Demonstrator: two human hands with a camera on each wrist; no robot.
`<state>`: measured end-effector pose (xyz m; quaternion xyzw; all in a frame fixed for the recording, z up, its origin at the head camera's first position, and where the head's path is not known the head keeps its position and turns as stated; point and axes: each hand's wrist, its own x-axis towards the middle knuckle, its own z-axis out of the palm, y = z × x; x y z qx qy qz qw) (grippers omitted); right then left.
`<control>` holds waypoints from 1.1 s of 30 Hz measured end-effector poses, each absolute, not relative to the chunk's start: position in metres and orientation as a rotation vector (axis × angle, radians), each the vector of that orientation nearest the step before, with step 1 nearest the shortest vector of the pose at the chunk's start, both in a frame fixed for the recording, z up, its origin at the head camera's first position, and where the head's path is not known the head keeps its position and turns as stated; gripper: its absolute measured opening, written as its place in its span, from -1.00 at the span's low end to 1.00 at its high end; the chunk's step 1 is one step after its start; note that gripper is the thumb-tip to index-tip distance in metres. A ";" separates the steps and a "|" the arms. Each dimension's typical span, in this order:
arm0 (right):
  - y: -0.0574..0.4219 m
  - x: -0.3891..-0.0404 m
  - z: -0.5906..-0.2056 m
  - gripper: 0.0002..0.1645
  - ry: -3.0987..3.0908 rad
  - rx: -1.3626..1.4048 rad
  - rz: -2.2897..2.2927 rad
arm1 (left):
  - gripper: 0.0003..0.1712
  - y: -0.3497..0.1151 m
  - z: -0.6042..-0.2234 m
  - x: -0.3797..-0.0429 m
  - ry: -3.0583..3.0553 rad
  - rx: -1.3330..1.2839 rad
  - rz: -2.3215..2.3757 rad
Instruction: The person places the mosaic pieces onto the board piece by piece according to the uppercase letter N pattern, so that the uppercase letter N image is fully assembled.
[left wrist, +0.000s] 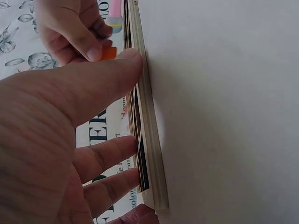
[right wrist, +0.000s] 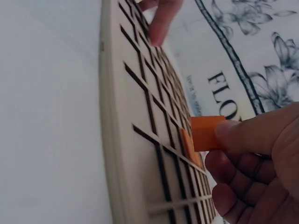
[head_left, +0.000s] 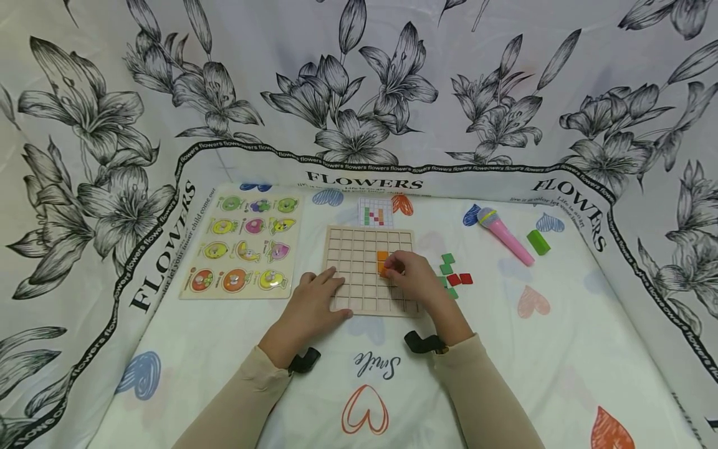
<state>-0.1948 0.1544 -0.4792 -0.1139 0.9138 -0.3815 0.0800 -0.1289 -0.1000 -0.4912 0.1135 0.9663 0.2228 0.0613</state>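
A wooden grid board (head_left: 359, 299) lies flat on the cloth in front of me. My right hand (head_left: 417, 277) is over its right half and pinches a square orange tile (right wrist: 205, 133) between thumb and fingers. Right beside that tile, another orange tile (right wrist: 189, 147) sits in the grid. My left hand (head_left: 314, 302) rests at the board's left side with fingers spread. Its thumb (left wrist: 117, 70) lies along the near edge, while the other fingers reach over the grid.
Several green tiles (head_left: 447, 257) and red tiles (head_left: 466, 279) lie right of the board. Behind it is a small pattern card (head_left: 376, 215). A fruit puzzle board (head_left: 241, 268) lies to the left. A pink toy microphone (head_left: 507, 238) and green block (head_left: 538, 242) are at the right.
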 end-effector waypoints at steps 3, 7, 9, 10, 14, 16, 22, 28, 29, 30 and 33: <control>0.147 -0.198 -0.485 -0.96 2.753 -0.390 -1.087 | -0.13 -0.100 -0.492 -0.129 2.926 0.348 0.676; 0.145 -0.200 -0.488 -0.95 2.772 -0.378 -1.044 | -0.12 -0.100 -0.492 -0.129 2.928 0.361 0.677; 0.146 -0.199 -0.488 -0.96 2.780 -0.366 -1.044 | -0.12 -0.100 -0.492 -0.129 2.927 0.365 0.674; 0.146 -0.199 -0.488 -0.96 2.783 -0.362 -1.047 | -0.12 -0.100 -0.491 -0.129 2.926 0.365 0.676; 0.148 -0.199 -0.488 -0.95 2.778 -0.371 -1.062 | -0.12 -0.100 -0.491 -0.129 2.921 0.358 0.677; 0.149 -0.199 -0.489 -0.96 2.761 -0.384 -1.056 | -0.11 -0.100 -0.490 -0.129 2.919 0.354 0.675; 0.149 -0.198 -0.490 -0.95 2.720 -0.376 -1.040 | -0.11 -0.100 -0.491 -0.129 2.925 0.358 0.664; 0.147 -0.196 -0.489 -0.94 2.731 -0.388 -1.032 | -0.11 -0.100 -0.492 -0.130 2.919 0.351 0.668; 0.146 -0.195 -0.489 -0.94 2.736 -0.388 -1.031 | -0.11 -0.101 -0.492 -0.130 2.921 0.353 0.668; 0.146 -0.195 -0.489 -0.94 2.740 -0.388 -1.031 | -0.11 -0.101 -0.492 -0.130 2.922 0.356 0.668; 0.146 -0.194 -0.489 -0.95 2.746 -0.385 -1.041 | -0.11 -0.101 -0.493 -0.130 2.924 0.358 0.669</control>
